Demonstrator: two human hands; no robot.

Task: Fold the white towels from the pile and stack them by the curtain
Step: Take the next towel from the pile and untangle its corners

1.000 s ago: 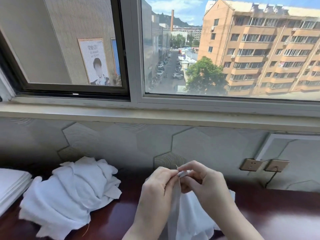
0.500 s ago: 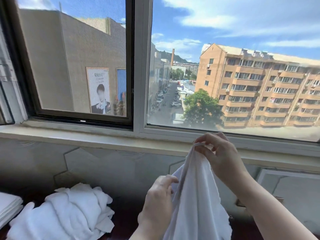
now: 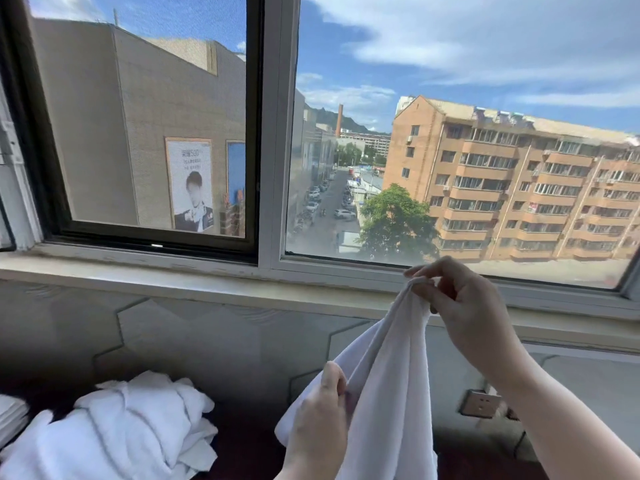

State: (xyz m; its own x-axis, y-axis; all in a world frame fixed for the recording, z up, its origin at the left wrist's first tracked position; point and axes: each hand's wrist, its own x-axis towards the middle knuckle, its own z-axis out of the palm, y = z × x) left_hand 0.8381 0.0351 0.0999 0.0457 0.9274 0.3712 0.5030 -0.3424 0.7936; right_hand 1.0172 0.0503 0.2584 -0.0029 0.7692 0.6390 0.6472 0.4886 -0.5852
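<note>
Below the window sill (image 3: 173, 282), a crumpled pile (image 3: 114, 434) of white towels lies. The left hand (image 3: 318, 424) pinches one limp, creased towel (image 3: 391, 386) by its edge, well under the sill. The right hand (image 3: 464, 306) pinches its bunched top corner level with the sill.

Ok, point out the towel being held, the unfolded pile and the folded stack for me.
held towel (image 3: 388, 382), head view, on the hanging cloth below its pinched top.
towel pile (image 3: 117, 434), head view, middle of the crumpled heap.
folded stack (image 3: 10, 417), head view, its visible corner at the left edge.
</note>
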